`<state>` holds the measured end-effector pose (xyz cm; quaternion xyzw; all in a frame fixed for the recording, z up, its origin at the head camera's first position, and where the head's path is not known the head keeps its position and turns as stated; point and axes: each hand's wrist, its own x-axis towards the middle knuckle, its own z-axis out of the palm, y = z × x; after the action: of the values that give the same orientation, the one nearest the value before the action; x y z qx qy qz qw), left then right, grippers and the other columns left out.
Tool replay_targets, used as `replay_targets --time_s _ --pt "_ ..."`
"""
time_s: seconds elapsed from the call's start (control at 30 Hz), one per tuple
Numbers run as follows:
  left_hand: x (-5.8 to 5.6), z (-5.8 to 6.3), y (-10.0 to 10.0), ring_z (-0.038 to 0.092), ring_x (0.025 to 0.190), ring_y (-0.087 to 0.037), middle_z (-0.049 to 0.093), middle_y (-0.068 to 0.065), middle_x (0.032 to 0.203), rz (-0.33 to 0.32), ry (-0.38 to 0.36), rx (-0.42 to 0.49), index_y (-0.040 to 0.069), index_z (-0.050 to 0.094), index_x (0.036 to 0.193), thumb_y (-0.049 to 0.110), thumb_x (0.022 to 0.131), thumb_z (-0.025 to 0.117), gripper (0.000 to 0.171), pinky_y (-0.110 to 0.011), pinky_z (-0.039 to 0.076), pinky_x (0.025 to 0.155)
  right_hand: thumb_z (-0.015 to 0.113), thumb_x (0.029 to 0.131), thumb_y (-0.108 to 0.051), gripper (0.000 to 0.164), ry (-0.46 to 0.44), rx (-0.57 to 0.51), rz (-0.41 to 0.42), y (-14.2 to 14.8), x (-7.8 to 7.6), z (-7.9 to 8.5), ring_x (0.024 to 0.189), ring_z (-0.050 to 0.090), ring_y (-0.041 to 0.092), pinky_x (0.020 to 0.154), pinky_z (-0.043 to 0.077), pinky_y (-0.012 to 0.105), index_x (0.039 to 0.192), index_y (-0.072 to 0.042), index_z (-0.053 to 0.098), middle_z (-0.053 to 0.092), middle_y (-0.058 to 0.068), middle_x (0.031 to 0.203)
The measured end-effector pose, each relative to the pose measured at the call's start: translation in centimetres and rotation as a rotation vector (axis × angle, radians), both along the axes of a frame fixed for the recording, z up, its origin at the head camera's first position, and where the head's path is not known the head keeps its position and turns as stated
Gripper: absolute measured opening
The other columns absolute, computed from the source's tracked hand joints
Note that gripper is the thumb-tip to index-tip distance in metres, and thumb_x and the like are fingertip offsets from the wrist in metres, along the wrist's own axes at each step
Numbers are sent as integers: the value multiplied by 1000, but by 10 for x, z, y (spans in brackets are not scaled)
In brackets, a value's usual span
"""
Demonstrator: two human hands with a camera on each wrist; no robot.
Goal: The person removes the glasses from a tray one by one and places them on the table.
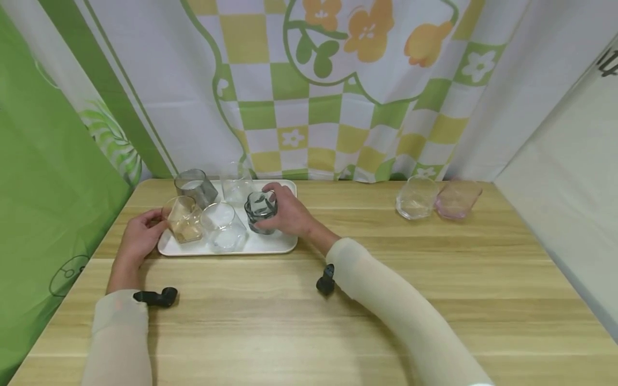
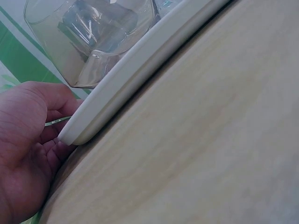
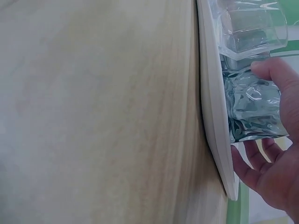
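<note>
A white tray (image 1: 270,245) lies on the table and bears several glasses. My left hand (image 1: 140,236) grips the tray's left end, and in the left wrist view its fingers curl at the corner of the rim (image 2: 110,91). Towards the tray's right end, my right hand (image 1: 292,212) holds a rippled smoky blue-grey glass (image 1: 260,212), thumb on the near side and fingers on the far side. That glass (image 3: 256,105) stands upright at the tray. Close to my left fingers is an amber glass (image 1: 185,230). A clear glass (image 1: 227,233) stands between the hands.
Behind these, a grey glass (image 1: 200,188) and a taller clear glass (image 1: 236,190) stand on the tray. Far right on the wooden table (image 1: 241,327) are a clear glass (image 1: 416,201) and a pink glass (image 1: 457,202). A patterned curtain (image 1: 309,107) hangs along the back edge.
</note>
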<state>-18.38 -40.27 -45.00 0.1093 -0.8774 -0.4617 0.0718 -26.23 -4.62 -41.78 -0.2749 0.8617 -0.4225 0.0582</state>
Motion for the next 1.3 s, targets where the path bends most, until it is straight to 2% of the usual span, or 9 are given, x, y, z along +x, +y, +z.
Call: replay_targets --time_s 0.37,0.6,0.77,1.03,1.3 --pt "-1 1 0 50 101 -3 58 -24 129 5 -7 -17 -8 54 143 18 104 57 47 -19 41 86 93 73 -26 80 46 -39 -33 13 3 12 100 56 23 83 49 37 137 -11 48 54 8 116" --pt "-2 2 1 50 99 1 59 -24 128 -1 6 -7 -7 55 142 18 103 58 46 -17 41 86 93 74 -23 80 28 -77 -50 30 0 22 104 56 24 85 50 37 139 -7 49 56 12 119" --pt "-2 2 1 50 98 2 59 -26 129 -6 8 -10 -8 55 142 17 103 58 46 -17 41 86 92 74 -26 76 24 -83 -76 47 -1 27 101 59 26 81 53 39 135 -7 51 57 14 118" --pt "-1 0 -3 50 100 -1 58 -26 130 -4 0 -15 -8 54 143 19 104 57 48 -17 41 85 87 77 -38 74 43 -17 -108 75 5 35 97 59 27 76 51 42 135 -13 49 58 11 119" --pt "-1 0 -1 50 100 -1 59 -26 130 4 -2 -24 -8 55 143 18 103 58 47 -19 41 86 88 77 -35 77 61 6 -145 103 10 46 100 56 29 79 49 45 139 -11 48 54 12 120"
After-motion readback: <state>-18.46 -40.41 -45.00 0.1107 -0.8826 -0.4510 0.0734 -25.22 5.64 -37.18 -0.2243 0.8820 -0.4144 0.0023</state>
